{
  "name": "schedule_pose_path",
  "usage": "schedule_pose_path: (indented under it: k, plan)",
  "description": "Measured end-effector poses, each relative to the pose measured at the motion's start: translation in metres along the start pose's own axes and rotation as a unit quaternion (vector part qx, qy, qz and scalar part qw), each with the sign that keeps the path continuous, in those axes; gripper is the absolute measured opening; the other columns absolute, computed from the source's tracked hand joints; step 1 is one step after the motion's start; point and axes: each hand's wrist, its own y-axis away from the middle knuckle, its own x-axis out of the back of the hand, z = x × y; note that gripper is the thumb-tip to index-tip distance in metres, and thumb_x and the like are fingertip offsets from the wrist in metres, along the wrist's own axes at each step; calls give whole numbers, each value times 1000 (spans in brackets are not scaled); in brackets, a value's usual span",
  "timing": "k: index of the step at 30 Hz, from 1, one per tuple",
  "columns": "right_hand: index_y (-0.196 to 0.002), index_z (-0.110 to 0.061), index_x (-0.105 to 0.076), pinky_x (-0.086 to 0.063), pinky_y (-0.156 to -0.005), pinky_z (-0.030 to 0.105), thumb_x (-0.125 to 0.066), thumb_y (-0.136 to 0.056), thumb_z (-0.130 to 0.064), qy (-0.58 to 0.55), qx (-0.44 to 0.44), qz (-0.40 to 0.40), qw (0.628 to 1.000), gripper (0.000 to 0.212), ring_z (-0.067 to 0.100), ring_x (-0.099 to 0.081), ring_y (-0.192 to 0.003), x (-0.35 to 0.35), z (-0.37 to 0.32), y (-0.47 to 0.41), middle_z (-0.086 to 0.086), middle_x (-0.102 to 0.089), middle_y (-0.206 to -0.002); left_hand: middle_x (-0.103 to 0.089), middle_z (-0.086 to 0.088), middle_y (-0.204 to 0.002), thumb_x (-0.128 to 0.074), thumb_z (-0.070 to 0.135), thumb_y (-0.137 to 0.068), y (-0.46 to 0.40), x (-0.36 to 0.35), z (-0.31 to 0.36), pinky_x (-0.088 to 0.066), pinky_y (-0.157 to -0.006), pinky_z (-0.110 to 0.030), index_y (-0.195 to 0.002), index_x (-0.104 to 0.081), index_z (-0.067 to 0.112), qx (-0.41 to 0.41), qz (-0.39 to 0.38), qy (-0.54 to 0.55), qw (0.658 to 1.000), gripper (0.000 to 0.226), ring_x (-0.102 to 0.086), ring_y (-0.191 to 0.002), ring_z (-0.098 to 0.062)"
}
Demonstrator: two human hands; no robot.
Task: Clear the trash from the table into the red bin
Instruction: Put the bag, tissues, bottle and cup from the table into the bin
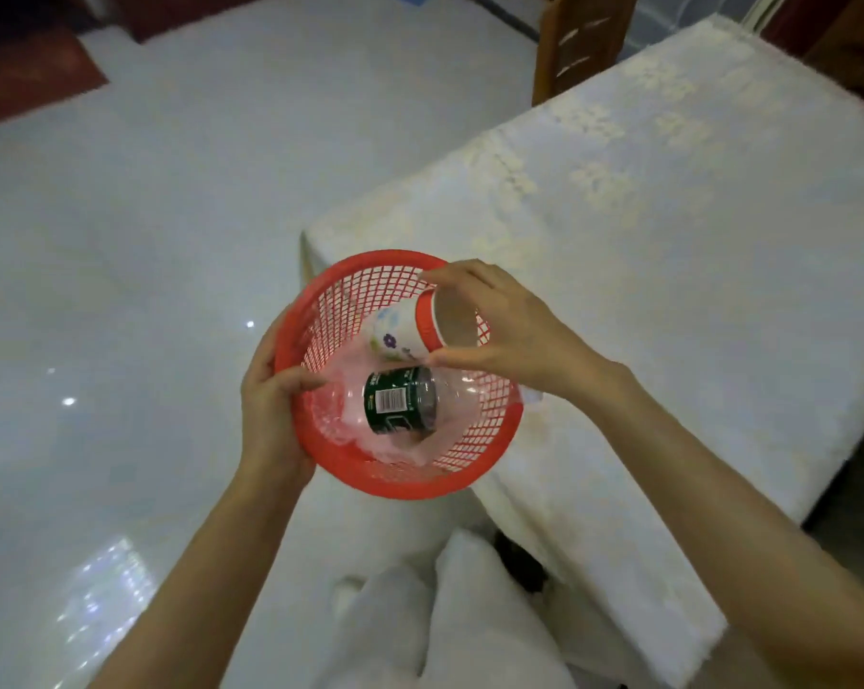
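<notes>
While the left hand point(270, 405) grips the rim of the red bin point(370, 477) and holds it up beside the table point(668, 241), the right hand point(509, 330) holds a paper cup point(410, 330) by its open end, tipped over the bin. A plastic bottle point(405, 400) already lies inside, with some clear wrap under it. This looks like the step of dropping the cup in. Next, I think the fingers need to let go so it falls beside the bottle. The bottle has a dark green label with a barcode, but the words are too small to read. The cup has little flowers and a red band
</notes>
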Motion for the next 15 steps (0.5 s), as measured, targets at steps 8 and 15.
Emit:
schedule_pose_path:
  k: [8, 15]
  plan:
    - [-132, -18, -50, -44, -103, 25, -53, -95, -30, -252, -119, 118, 953, 39, 9, -52, -120, -128, -80, -51, 0, -53, -136, -58, -20, -131, -41, -10, -62, 17, 185, 31, -57, -80, -38, -133, -52, 9, -20, 170, 72, 983, 75, -58, -115, -35]
    - [-120, -27, -59, -44, -107, 45, -57, -89, -36, -414, -188, 18, 891, 32, 14, -57, -117, -220, -114, -123, -3, -60, -125, -61, -15, -123, -43, -7, -61, -21, 263, 53, -57, -79, -40, -132, -53, 12, -37, 245, 112, 962, 75, -60, -109, -33]
